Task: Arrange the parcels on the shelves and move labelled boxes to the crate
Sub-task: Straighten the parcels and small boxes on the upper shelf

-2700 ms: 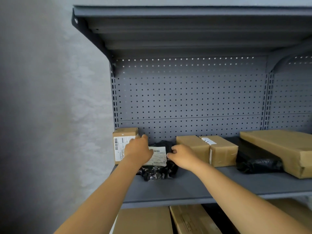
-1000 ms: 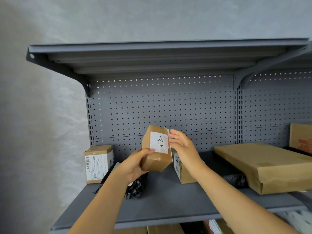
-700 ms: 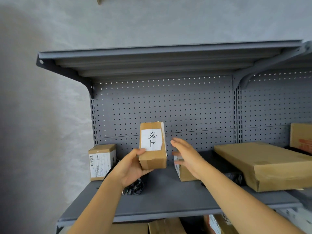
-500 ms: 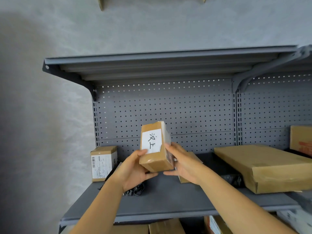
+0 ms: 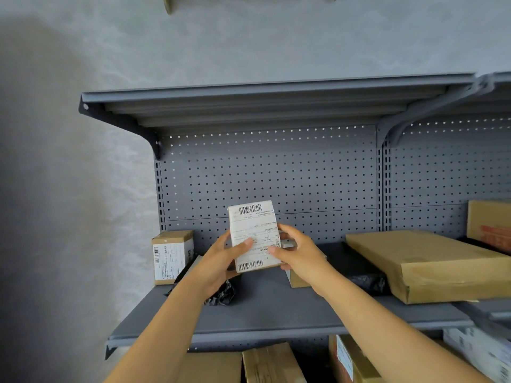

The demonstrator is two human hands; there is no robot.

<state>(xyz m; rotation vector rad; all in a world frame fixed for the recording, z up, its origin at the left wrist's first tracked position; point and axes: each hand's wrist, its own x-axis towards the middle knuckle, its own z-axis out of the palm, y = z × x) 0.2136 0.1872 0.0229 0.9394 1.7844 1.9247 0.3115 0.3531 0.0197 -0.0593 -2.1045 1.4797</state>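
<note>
I hold a small cardboard box (image 5: 253, 234) upright above the grey shelf (image 5: 276, 308), its white shipping label with barcodes facing me. My left hand (image 5: 221, 261) grips its left side, thumb on the label. My right hand (image 5: 297, 254) grips its right side, thumb on the label's lower right. Another labelled small box (image 5: 172, 257) stands at the shelf's left end. A black plastic parcel (image 5: 222, 294) lies under my left wrist. A small brown box (image 5: 297, 279) sits mostly hidden behind my right hand.
A large flat brown parcel (image 5: 431, 265) lies on the shelf's right side, over a black bag (image 5: 362, 277). Another carton (image 5: 489, 223) stands at the far right. Several boxes (image 5: 271, 363) fill the shelf below. An upper shelf (image 5: 262, 103) overhangs the perforated back panel.
The box has been turned in my hands: the handwritten label faced me before, now the barcode shipping label does. My right hand has closed onto its right side.
</note>
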